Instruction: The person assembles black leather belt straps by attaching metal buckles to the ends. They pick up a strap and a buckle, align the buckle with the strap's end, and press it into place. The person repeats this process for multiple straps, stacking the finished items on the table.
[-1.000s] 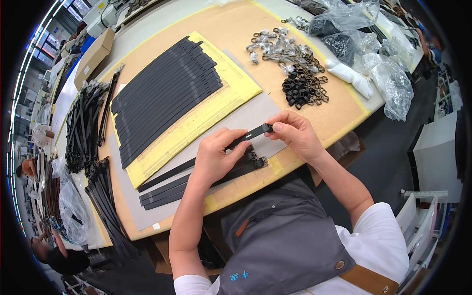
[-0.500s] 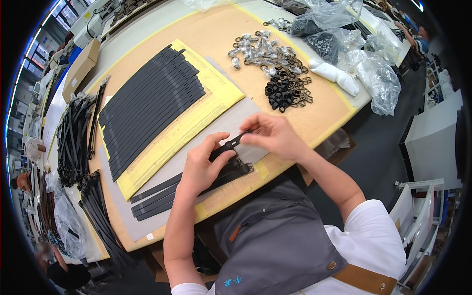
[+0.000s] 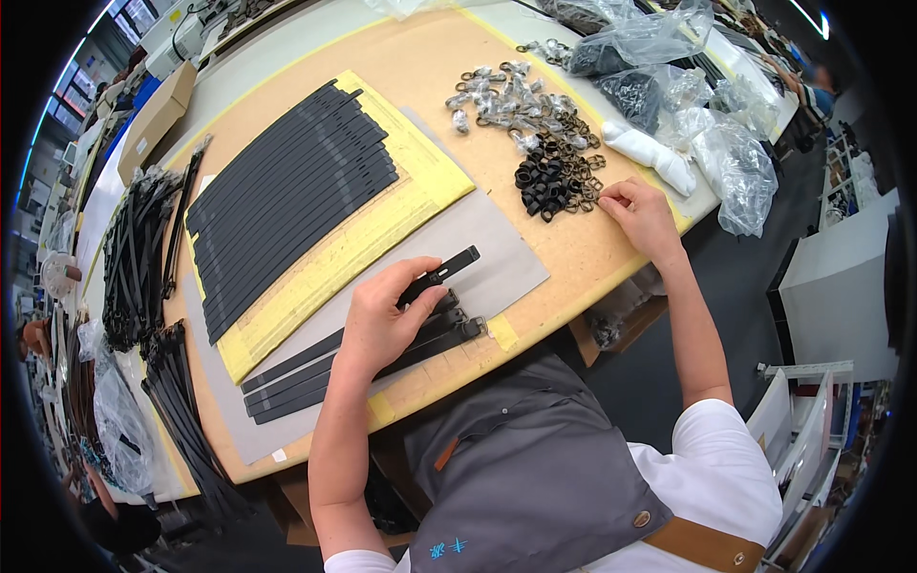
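My left hand (image 3: 387,315) pinches a black belt strap (image 3: 458,265) between thumb and fingers. The strap's slotted end sticks out to the upper right, past my fingertips. Just below lie more black straps (image 3: 315,387), side by side, with buckles (image 3: 470,328) at their right ends. My right hand (image 3: 642,218) reaches to the right side of the table, thumb and forefinger closed at the edge of a heap of bronze-coloured buckles (image 3: 585,196). A buckle at the fingertips is mostly hidden. Small black loops (image 3: 544,181) are piled against those buckles.
A row of black straps (image 3: 291,191) covers a yellow board (image 3: 420,205) on a grey sheet (image 3: 511,258). Plastic-wrapped buckles (image 3: 506,95) lie farther back. Clear bags (image 3: 731,162) and a white roll (image 3: 650,156) line the right edge. Bundled straps (image 3: 143,258) are at left.
My right hand has left the strap's end and moved right to the buckle heap. My left hand still holds the strap, its slotted end now uncovered.
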A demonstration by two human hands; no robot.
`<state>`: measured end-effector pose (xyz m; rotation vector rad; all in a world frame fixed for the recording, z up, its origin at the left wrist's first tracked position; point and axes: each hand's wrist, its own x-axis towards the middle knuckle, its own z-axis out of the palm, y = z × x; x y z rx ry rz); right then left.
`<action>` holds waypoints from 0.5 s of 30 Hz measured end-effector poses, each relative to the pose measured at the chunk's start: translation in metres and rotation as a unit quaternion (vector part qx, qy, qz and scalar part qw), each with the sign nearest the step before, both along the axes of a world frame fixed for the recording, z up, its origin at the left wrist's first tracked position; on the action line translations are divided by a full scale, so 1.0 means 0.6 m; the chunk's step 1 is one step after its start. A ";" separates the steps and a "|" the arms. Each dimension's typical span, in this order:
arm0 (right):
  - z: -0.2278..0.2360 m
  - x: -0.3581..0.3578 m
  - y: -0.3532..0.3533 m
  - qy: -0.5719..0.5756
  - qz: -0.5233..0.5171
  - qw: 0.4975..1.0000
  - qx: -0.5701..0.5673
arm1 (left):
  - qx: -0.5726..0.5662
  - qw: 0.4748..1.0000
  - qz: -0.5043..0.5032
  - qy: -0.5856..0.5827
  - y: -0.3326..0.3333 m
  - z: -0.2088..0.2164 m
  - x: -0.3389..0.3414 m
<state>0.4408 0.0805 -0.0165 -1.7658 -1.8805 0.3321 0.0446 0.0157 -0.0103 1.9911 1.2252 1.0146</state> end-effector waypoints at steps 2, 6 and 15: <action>0.001 0.004 0.002 0.012 0.032 0.999 -0.028 | -0.010 1.000 0.002 -0.008 -0.002 0.004 0.000; 0.015 -0.003 -0.005 0.011 0.035 0.993 -0.116 | -0.019 1.000 -0.001 -0.017 -0.004 0.012 0.001; 0.005 -0.120 -0.056 0.451 0.156 0.860 -0.182 | -0.044 0.999 0.007 -0.029 -0.013 0.020 -0.001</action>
